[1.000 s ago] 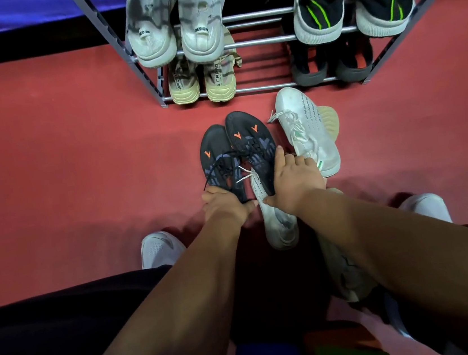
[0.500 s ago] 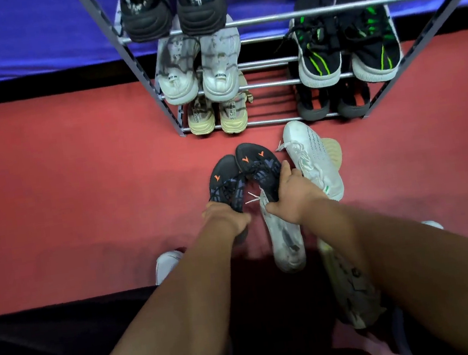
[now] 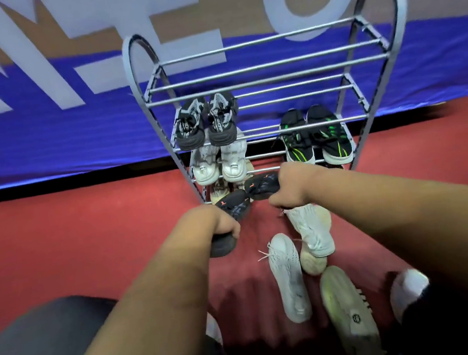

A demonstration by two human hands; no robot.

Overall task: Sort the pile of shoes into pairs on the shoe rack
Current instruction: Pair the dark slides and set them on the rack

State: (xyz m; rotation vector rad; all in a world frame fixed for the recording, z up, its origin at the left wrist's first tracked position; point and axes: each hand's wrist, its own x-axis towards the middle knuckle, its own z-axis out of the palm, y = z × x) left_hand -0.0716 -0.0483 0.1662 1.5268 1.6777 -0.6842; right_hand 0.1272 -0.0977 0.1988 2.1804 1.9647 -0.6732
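While both hands are held just in front of the shoe rack (image 3: 270, 72), one black shoe with orange marks is gripped in each.

- Left hand (image 3: 219, 223): fingers are curled round the heel end of the left black shoe (image 3: 235, 206), whose toe is pointed at the rack's lowest rails.
- Right hand (image 3: 290, 188): the right black shoe (image 3: 260, 186) is clasped and held against the front of the rack's lower tiers, toe touching the other shoe's.
- On the rack, left side: a black-and-grey pair (image 3: 205, 121) is set above a white pair (image 3: 219, 164); a beige pair (image 3: 219, 190) below is mostly hidden.
- On the rack, right side: a black-and-green pair (image 3: 316, 134) is set.
- On the red floor (image 3: 87, 239) before the rack: two white shoes (image 3: 287, 277) and an off-white shoe (image 3: 350, 319) are left unsorted.
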